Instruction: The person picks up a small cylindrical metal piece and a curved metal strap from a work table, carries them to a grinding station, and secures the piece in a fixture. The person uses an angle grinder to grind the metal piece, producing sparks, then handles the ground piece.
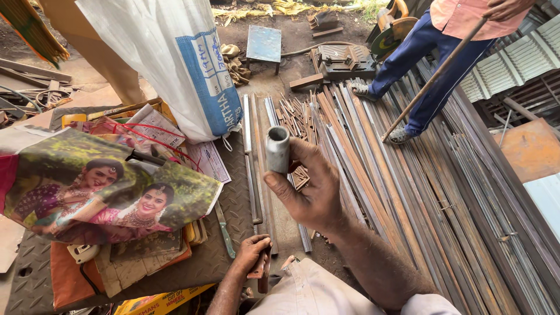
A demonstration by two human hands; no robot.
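**Short pipe held up over the metal stock**

Outdoor workshop ground, bare earth, is covered on the right with long steel strips (420,192) lying side by side. On the left a checker plate (227,198) serves as a bench; it carries a printed poster (99,186), loose papers, and a white sack (169,58) that stands at its far edge.

The right hand (312,192) is raised above the gap between the plate and the strips. Its thumb and fingers close around the lower part of a short grey pipe (277,149), which stands upright with its open mouth turned to the camera. The left hand (252,254) is low, near the plate's near edge, and its fingers wrap around a rusty flat bar (261,265) that touches the ground or the person's lap; I cannot tell which.

Another person stands at the far right on the strips, in blue trousers (426,70), holding a long thin rod (434,76) that leans down to the pile.

I judge the step in hand to be a check of the pipe: it is lifted to eye level, apart from all other stock. The next move seems to call for a steady grip on the pipe and a free place to set it, because small offcuts (294,119) crowd the area just beyond it.
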